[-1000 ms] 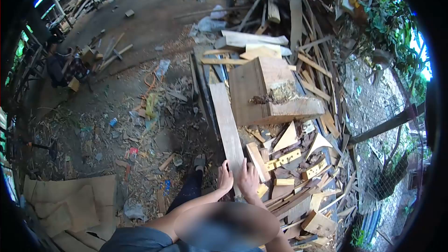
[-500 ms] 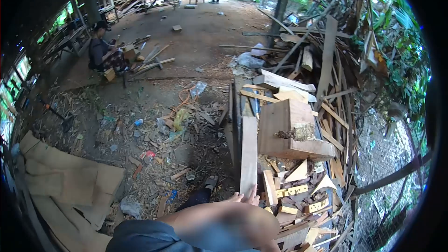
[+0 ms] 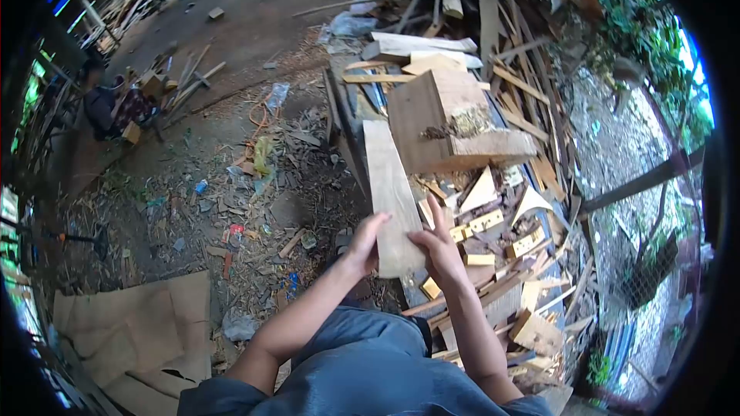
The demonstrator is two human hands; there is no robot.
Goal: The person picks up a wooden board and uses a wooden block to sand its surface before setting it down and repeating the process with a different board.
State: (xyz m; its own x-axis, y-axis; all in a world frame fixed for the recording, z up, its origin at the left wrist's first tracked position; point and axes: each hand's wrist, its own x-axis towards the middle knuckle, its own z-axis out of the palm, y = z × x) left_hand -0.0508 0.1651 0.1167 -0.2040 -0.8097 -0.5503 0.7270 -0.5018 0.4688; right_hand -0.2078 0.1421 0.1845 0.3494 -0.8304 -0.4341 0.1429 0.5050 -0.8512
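A long flat wooden board (image 3: pixel 391 192) lies before me, pointing away along the left side of the workbench. My left hand (image 3: pixel 365 245) grips its left edge near the close end, thumb at the edge and the other fingers hidden beneath. On the opposite edge my right hand (image 3: pixel 442 250) holds it too, with the thumb on top and the index finger stretched forward. Just past the board's right side sits a large wooden block (image 3: pixel 420 119) with wood shavings on it. Small yellowish wood offcuts (image 3: pixel 479 192) are scattered beside my right hand.
Wood scraps and poles (image 3: pixel 532 85) are piled along the right, by a wire fence (image 3: pixel 647 277). Flattened cardboard (image 3: pixel 146 331) covers the ground at lower left. Chips and plastic litter the floor. A person (image 3: pixel 108 104) sits at far left near wood pieces.
My hands, close together at the board's near end before, are now on its two opposite edges. That end now shows, closer to my body. My view has tilted down and turned right.
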